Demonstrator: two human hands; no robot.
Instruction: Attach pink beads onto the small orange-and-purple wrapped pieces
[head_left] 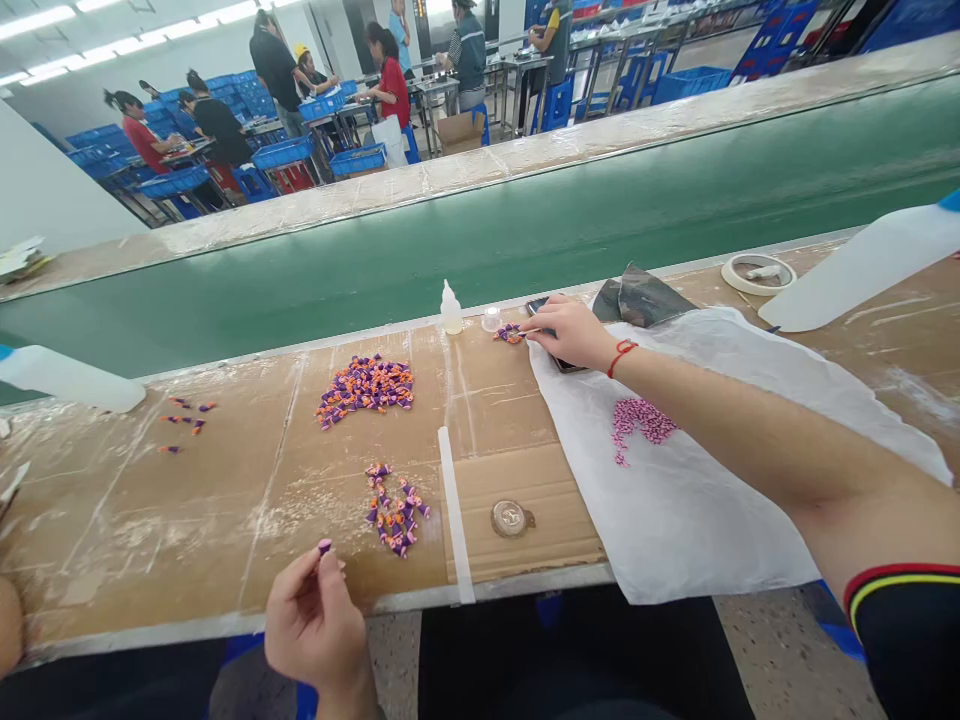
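My left hand (319,625) is at the table's front edge, with a small purple and pink piece (324,546) pinched between thumb and forefinger. My right hand (571,332) reaches across to the back of the table, above a dark phone (568,366). Its fingers are closed on a thin stick (527,332) whose exact kind is unclear. The stick's tip is by a small cluster of purple and orange pieces (507,333). Just left of that cluster are a clear cap (491,319) and a white dropper bottle (451,308).
Purple and orange pieces form a large pile (367,388) and a smaller one (395,515). Small pink parts (641,420) lie on a white sheet (697,520). A round dish (510,518) rests on cardboard. Behind runs a green conveyor belt (375,260); a tape roll (759,274) is at right.
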